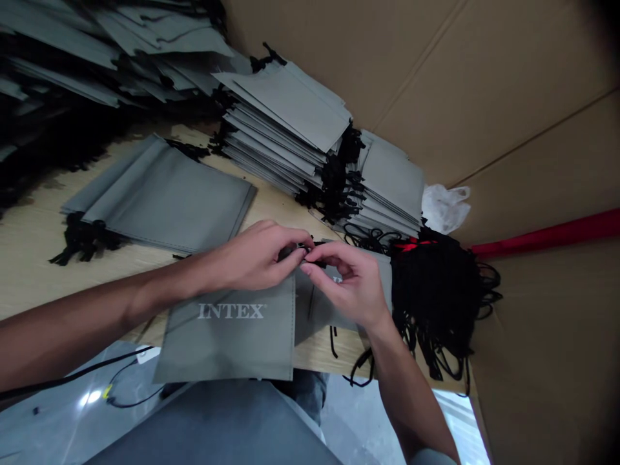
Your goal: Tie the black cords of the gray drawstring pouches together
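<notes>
Grey INTEX drawstring pouch (227, 345), one: overhangs front edge of surface (312, 356), apparently for close reach. Left hand (261, 255), right hand (356, 281): fingertips pinched on black cord (318, 263), likely for fine control.

From here I see the person's left hand (261, 257) and right hand (356, 281), fingertips together, pinching a black cord (305, 248) near the upper corner of a grey pouch (227, 345) printed INTEX. Stacked pouches (295, 106) and heaped black cords (431, 290) crowd the bench (33, 258).
</notes>
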{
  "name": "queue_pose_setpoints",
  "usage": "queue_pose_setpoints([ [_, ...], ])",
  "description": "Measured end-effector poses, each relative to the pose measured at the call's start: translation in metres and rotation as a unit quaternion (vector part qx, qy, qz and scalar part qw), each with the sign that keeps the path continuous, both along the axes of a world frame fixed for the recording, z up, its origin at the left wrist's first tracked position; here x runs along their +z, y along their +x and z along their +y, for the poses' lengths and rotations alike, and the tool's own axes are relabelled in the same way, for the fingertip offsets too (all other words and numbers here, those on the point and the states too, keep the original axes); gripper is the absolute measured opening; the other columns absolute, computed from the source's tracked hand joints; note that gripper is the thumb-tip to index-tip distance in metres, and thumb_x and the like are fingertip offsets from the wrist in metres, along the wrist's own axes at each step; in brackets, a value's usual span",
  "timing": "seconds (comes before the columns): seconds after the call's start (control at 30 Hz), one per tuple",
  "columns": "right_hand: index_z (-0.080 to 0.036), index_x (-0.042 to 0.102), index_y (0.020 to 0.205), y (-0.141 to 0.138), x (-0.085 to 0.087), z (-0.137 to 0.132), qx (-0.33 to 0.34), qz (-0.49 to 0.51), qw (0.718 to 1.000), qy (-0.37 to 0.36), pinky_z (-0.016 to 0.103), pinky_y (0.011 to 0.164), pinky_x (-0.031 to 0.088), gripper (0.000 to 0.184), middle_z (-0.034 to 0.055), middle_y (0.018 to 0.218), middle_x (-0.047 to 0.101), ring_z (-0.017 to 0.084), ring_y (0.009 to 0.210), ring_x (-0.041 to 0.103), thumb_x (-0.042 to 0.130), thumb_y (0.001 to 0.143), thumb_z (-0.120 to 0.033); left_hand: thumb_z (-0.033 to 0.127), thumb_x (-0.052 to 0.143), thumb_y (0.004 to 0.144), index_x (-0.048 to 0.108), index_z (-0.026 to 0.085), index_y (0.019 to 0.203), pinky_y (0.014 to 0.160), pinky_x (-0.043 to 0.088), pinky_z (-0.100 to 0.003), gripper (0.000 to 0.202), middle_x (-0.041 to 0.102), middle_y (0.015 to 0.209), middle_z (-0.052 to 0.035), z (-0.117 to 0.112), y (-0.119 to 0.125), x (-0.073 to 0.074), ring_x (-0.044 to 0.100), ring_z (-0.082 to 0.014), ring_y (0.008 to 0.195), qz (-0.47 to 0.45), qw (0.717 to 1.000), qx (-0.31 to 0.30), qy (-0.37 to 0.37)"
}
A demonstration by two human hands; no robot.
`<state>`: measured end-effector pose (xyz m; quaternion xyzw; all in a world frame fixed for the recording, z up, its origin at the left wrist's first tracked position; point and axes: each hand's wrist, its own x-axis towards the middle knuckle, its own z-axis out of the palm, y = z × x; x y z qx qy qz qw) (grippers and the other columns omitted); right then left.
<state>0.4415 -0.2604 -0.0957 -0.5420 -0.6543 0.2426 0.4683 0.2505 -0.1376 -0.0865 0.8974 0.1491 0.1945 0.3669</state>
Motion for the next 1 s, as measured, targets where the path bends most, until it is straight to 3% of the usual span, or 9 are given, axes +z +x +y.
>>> queue_pose_setpoints([
  [0.1, -0.023, 0.077, 0.105, 0.001, -0.002, 0.0, 0.002, 0.015, 1.0, -0.015, 0.031, 0.083, 0.066, 0.009, 0.0025, 0.101, 0.079, 0.015, 0.088, 0.075, 0.079, 0.097, -0.026, 0.017, 0.049, 0.1, 0.072, 0.019, 0.096, 0.06, 0.033, -0.029, 0.023, 0.071, 0.075, -0.0012, -0.001, 0.0, -0.006, 0.06, -0.0146, 0.062, 0.04, 0.996, -0.006, 0.08],
  [0.2, -0.021, 0.076, 0.1, 0.001, -0.001, 0.003, 0.01, 0.064, 0.997, -0.033, 0.026, 0.074, 0.065, 0.008, 0.001, 0.094, 0.077, 0.012, 0.079, 0.072, 0.08, 0.095, -0.025, 0.019, 0.048, 0.098, 0.064, 0.019, 0.079, 0.058, 0.026, -0.033, 0.025, 0.064, 0.065, -0.0022, -0.002, 0.001, -0.01, 0.053, -0.0159, 0.055, 0.041, 0.986, -0.025, 0.159],
  [0.27, -0.02, 0.074, 0.096, 0.001, 0.002, 0.005, 0.022, 0.116, 0.991, -0.062, 0.024, 0.067, 0.063, 0.015, 0.0002, 0.086, 0.074, 0.011, 0.07, 0.069, 0.083, 0.093, -0.031, 0.018, 0.047, 0.098, 0.06, 0.019, 0.074, 0.056, 0.025, -0.033, 0.027, 0.058, 0.059, -0.0003, -0.003, 0.002, -0.01, 0.047, -0.015, 0.051, 0.006, 0.985, -0.039, 0.168],
  [0.37, -0.019, 0.071, 0.091, 0.002, 0.004, 0.009, 0.05, 0.201, 0.972, -0.114, 0.023, 0.056, 0.06, 0.029, -0.0014, 0.075, 0.07, 0.01, 0.058, 0.065, 0.091, 0.087, -0.04, 0.013, 0.044, 0.097, 0.055, 0.02, 0.069, 0.054, 0.027, -0.032, 0.031, 0.048, 0.053, 0.003, -0.004, 0.003, -0.005, 0.041, -0.0128, 0.048, -0.068, 0.987, -0.069, 0.128],
  [0.47, -0.019, 0.071, 0.088, 0.004, 0.002, 0.01, 0.08, 0.271, 0.948, -0.144, 0.021, 0.049, 0.057, 0.035, -0.0026, 0.07, 0.069, 0.01, 0.052, 0.063, 0.098, 0.08, -0.04, 0.009, 0.041, 0.096, 0.057, 0.019, 0.07, 0.053, 0.027, -0.031, 0.032, 0.044, 0.052, 0.0048, -0.007, 0.002, 0.0, 0.039, -0.0113, 0.047, -0.115, 0.985, -0.099, 0.078],
  [0.73, -0.018, 0.073, 0.088, 0.003, -0.007, 0.011, 0.107, 0.372, 0.909, -0.151, 0.02, 0.046, 0.055, 0.025, -0.0008, 0.072, 0.072, 0.01, 0.05, 0.064, 0.094, 0.086, -0.031, 0.004, 0.04, 0.09, 0.039, 0.019, 0.064, 0.052, 0.024, -0.029, 0.03, 0.031, 0.052, 0.0064, -0.013, -0.001, 0.008, 0.029, -0.0091, 0.048, -0.127, 0.987, -0.096, 0.014],
  [0.83, -0.019, 0.073, 0.09, 0.006, -0.003, 0.01, 0.114, 0.359, 0.916, -0.14, 0.02, 0.048, 0.055, 0.021, -0.001, 0.073, 0.072, 0.01, 0.051, 0.065, 0.092, 0.089, -0.028, 0.007, 0.041, 0.091, 0.036, 0.019, 0.064, 0.053, 0.024, -0.029, 0.029, 0.03, 0.053, 0.006, -0.011, 0.0, 0.007, 0.029, -0.0086, 0.049, -0.099, 0.991, -0.088, -0.001],
  [1.0, -0.021, 0.075, 0.108, 0.024, 0.01, 0.009, 0.089, 0.224, 0.962, -0.13, 0.028, 0.067, 0.063, 0.028, 0.0023, 0.089, 0.076, 0.015, 0.071, 0.073, 0.09, 0.092, -0.039, 0.016, 0.041, 0.097, 0.042, 0.018, 0.068, 0.057, 0.029, -0.028, 0.029, 0.038, 0.057, 0.005, -0.003, -0.001, 0.006, 0.036, -0.0093, 0.053, -0.011, 0.994, -0.051, -0.098],
])
